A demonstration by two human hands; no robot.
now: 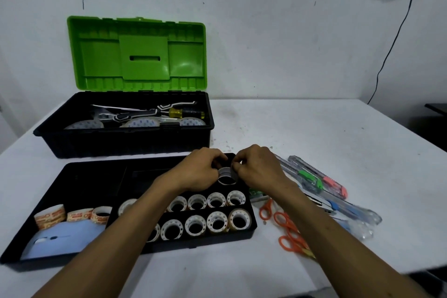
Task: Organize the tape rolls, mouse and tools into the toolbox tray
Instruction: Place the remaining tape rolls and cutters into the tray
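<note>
At frame centre, left hand (pixel 202 168) and right hand (pixel 257 169) jointly pinch a tape roll (pixel 227 175) (fingers closed) over the black tray (pixel 79 174).

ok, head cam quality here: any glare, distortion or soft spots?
Head view: glare patch on the glossy green toolbox lid; wide-angle bending at the white table's edges; even, soft light with faint shadows; both hands, left hand and right hand, slightly motion-soft around the small tape roll; clear-handled cutters look smeared.
</note>
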